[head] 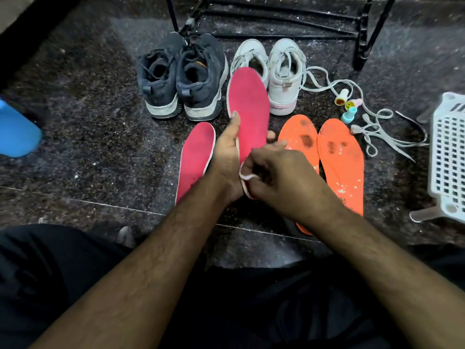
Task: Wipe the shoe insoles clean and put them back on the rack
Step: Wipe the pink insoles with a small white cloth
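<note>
My left hand grips a pink insole by its side and holds it up, toe pointing away from me. My right hand is closed on a small white wipe pressed against the heel end of that insole. A second pink insole lies on the floor to the left. Two orange insoles with dark stains and white specks lie on the floor to the right. The black metal shoe rack stands at the back.
A pair of dark sneakers and a pair of white sneakers stand on the speckled dark floor ahead. Loose white laces and three small coloured bottles lie at the right. A white plastic basket sits far right, a blue object far left.
</note>
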### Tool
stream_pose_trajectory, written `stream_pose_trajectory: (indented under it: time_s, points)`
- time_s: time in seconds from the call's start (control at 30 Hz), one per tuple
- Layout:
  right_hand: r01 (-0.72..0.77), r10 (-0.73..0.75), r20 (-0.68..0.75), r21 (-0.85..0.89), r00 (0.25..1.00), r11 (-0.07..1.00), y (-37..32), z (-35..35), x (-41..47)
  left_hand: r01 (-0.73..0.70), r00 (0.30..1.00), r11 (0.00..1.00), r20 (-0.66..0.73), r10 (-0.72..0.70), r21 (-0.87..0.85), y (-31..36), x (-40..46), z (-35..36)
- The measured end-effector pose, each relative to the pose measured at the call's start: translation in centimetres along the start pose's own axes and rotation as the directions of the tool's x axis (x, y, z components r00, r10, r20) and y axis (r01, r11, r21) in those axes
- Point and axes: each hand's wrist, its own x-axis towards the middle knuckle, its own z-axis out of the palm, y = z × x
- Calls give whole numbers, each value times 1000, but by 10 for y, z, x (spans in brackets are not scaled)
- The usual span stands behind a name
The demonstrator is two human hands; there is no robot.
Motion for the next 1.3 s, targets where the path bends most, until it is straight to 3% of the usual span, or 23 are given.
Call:
stream_pose_trajectory:
  time_s: [0.1, 0.23, 0.33, 0.43, 0.53, 0.67, 0.77, 0.87, 0.97, 1.03, 1.13, 1.2, 1.3]
  points:
    - [-21, 26, 115, -40, 993, 999, 9, -7, -3, -51, 996, 998, -75, 52, 25, 1, 3, -1]
    - [-93, 67, -126, -215, 990, 972, 26, -16, 12, -36, 999, 999, 7, 36, -38, -12, 3, 11]
    - [-56, 31, -191, -128, 981, 990, 17, -10, 19, 5, 999, 1000, 49, -5, -8, -14, -2, 14]
    - [30, -31, -42, -13, 999, 999, 1, -5, 9, -2, 999, 1000, -46, 3, 26, -2, -3, 5]
    - [25, -22, 102, -30, 995, 999, 5, -8, -1, -38, 992, 995, -119, 49, 94, 6, 0, -1]
    - [-72, 47, -121, -207, 992, 976, 24, -17, 11, -16, 1000, 999, -13, 17, 42, -12, 1, 12]
    - [-103, 64, -235, -158, 970, 982, 18, -17, 22, 25, 997, 999, 69, -26, 26, -19, -1, 16]
    - [-7, 6, -123, -10, 992, 1000, 0, -5, 10, 24, 999, 1000, 32, -24, 1, -5, -1, 5]
    - [3, -1, 48, -25, 999, 1000, -3, 0, -3, -9, 998, 999, -55, 11, 37, 5, 2, -6]
    - [-44, 46, 38, -57, 998, 997, 8, -4, 0, -40, 996, 999, -83, 43, 34, 0, 4, -4]
    - [-75, 59, -120, -135, 991, 988, 18, -10, 12, -53, 996, 998, -69, 51, -32, -12, 3, 8]
    - [-71, 52, -180, -100, 982, 992, 13, -8, 16, -32, 999, 998, -31, 30, -58, -15, -1, 10]
    - [-25, 24, -67, -4, 997, 1000, -3, 0, 8, -29, 998, 999, -53, 27, -31, -3, -3, 3]
